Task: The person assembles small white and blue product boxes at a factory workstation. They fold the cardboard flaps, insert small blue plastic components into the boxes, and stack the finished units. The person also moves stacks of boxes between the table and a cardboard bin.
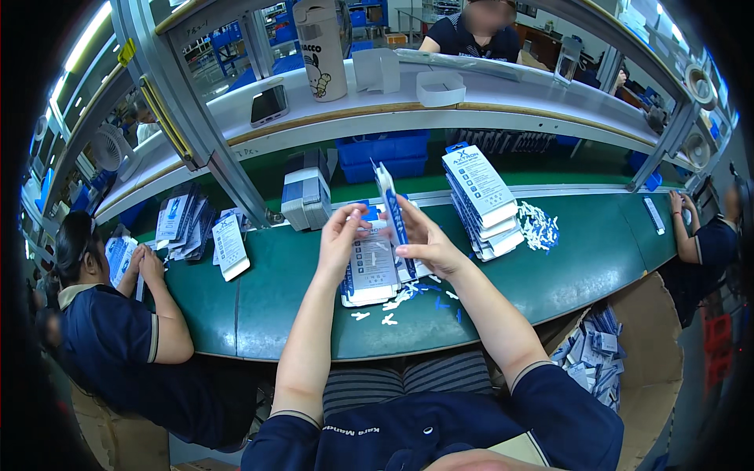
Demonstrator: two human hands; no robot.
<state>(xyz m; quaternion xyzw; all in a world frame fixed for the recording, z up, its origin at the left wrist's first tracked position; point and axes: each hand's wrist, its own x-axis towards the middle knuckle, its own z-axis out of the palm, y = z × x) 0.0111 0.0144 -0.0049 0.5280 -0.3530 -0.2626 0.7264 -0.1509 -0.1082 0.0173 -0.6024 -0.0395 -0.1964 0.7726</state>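
My right hand (430,245) grips a slim blue-and-white carton (394,213), which stands on edge with its narrow side toward me. To its left is my left hand (341,235), its fingers loosely bent and apart, a little away from the carton; I see nothing in it. Below my hands a printed white carton (372,271) lies face up on a pile on the green table (294,275). Small white and blue cut-out pieces (400,298) are scattered near it; my right hand partly hides the pile's far side.
At the right stand a carton stack (483,188) and a heap of cut-outs (538,228). Grey-white boxes (306,192) and a blue bin (382,157) sit behind. A shelf (534,102) crosses above. Co-workers sit both sides. A cardboard box (648,337) holds cartons.
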